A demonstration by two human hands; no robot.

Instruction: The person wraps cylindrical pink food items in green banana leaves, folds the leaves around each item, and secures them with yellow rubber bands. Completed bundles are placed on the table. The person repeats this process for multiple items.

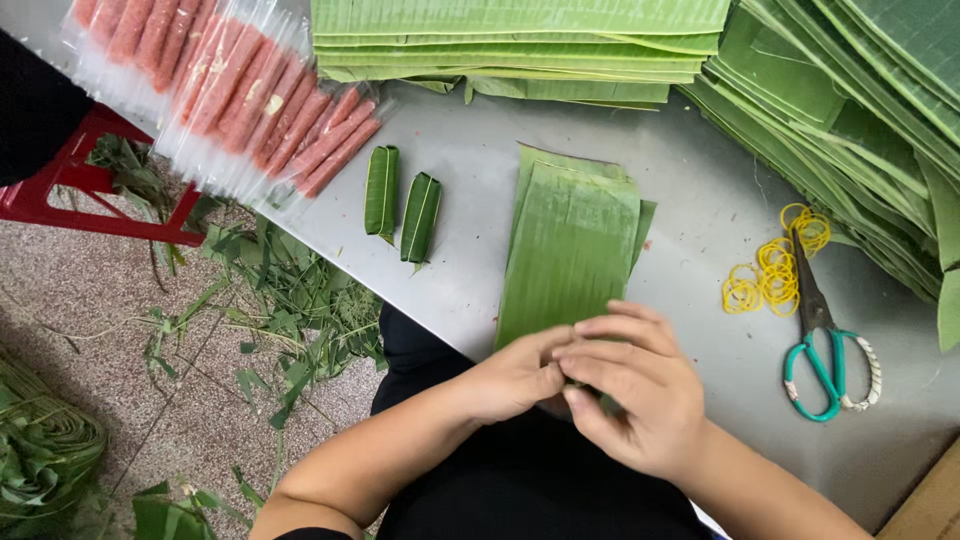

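My left hand (515, 378) and my right hand (632, 390) meet at the near end of a strip of banana leaf (570, 245) lying on the grey table (470, 270). Both hands pinch and fold that near end; whatever sits inside the fold is hidden by my fingers. Two small wrapped leaf rolls (401, 205) lie side by side on the table to the left of the strip.
Stacks of cut banana leaves (520, 45) fill the far edge and the right side (870, 120). Clear packs of pink sausage sticks (250, 95) lie at the far left. Yellow rubber bands (775, 268) and teal-handled scissors (825, 345) lie right of my hands. A red stool (90, 190) and leaf scraps (270, 310) are on the floor.
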